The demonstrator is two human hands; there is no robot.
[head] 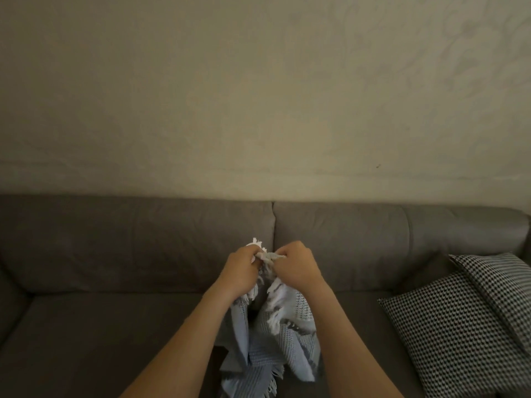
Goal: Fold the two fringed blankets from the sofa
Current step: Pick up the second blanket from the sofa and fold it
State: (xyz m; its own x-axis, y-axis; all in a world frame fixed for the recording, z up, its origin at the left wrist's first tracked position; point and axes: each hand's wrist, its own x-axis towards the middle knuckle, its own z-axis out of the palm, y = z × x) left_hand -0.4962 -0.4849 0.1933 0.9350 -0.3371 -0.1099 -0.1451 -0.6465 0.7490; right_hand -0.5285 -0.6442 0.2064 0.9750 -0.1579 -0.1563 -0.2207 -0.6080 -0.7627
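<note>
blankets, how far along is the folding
Done: no folded blanket shows anywhere on the sofa. In hand: the left hand and right hand pinch the fringed top edge of a pale blue blanket, held up with the rest hanging bunched over the seat. Left: all of this one's folds, plus the second blanket; whether the fringed cloth at the bottom is that one, I cannot tell.
</note>
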